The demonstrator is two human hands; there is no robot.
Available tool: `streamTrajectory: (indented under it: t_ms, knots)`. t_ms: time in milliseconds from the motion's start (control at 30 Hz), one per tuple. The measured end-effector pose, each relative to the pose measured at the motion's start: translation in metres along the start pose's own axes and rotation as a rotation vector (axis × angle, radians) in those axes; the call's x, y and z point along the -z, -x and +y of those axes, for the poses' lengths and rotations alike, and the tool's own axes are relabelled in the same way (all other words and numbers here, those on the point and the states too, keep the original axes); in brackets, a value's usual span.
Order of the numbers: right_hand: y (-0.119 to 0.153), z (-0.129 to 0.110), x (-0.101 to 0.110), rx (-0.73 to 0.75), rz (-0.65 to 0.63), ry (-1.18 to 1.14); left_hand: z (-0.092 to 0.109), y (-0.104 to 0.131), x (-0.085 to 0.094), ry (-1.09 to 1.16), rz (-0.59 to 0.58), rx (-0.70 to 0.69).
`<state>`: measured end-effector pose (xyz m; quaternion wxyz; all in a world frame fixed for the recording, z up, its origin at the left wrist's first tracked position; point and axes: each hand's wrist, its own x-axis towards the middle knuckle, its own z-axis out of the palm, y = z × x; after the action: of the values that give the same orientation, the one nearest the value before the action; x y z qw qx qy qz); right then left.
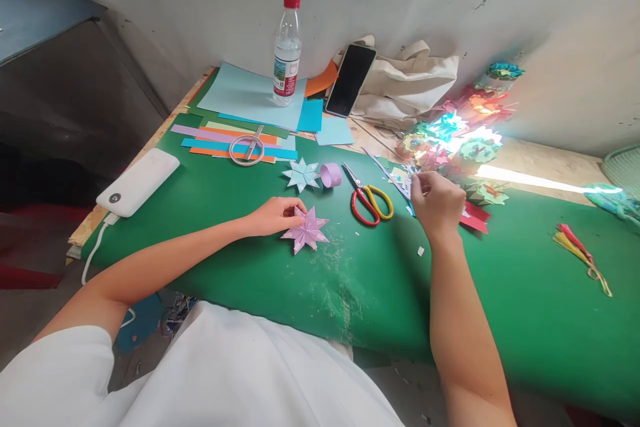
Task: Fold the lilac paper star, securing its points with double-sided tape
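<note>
My left hand (280, 215) pinches the upper left edge of a lilac folded paper star (309, 230) that lies at the table's middle. A pale blue paper star (301, 175) and a lilac paper ring (331, 175) are just beyond it. To the right, my right hand (439, 199) is closed with curled fingers over a heap of small paper scraps (399, 177); whatever its fingertips hold is hidden. Between the hands lie scissors (369, 200) with one red and one yellow handle, blades pointing away from me.
A water bottle (287, 53) stands on light blue paper (235, 90) at the back. Paper strips and a tape roll (247, 150) lie left of centre, near a white power bank (139, 181). A phone (351, 80) leans on a cloth bag (415, 83). Paper flowers (450, 140) and tassels (575, 250) are right.
</note>
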<state>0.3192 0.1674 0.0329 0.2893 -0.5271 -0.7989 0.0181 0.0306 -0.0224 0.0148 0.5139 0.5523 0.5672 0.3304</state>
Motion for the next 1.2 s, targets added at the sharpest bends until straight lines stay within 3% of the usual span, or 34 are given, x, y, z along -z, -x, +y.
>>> streamTrajectory:
  t_ms: [167, 333, 467, 600, 733, 833, 1033, 1200]
  knots:
    - [-0.007, 0.045, -0.012, -0.118, -0.124, 0.166, -0.003, -0.001, 0.000, 0.085, 0.012, 0.005]
    - [-0.004, 0.046, -0.015, -0.032, -0.168, 0.144, -0.004, -0.003, 0.000, 0.189, 0.036, 0.012]
    - [0.001, 0.017, -0.007, 0.082, -0.083, 0.042, -0.002, -0.003, 0.000, 0.233, 0.038, 0.030]
    - [0.019, -0.033, -0.007, 0.204, -0.058, -0.152, 0.003, -0.001, -0.002, 0.198, 0.005, 0.038]
    - [0.052, -0.088, -0.016, 0.374, -0.240, -0.396, 0.005, 0.001, -0.005, 0.142, -0.047, 0.034]
    - [0.074, -0.116, -0.020, 0.428, -0.372, -0.536, 0.005, 0.002, -0.008, 0.122, -0.083, 0.024]
    - [0.092, -0.133, -0.025, 0.348, -0.449, -0.702, 0.008, 0.004, -0.010, 0.140, -0.087, 0.037]
    - [0.093, -0.130, -0.026, 0.262, -0.402, -0.730, 0.009, 0.002, -0.011, 0.216, -0.023, 0.068]
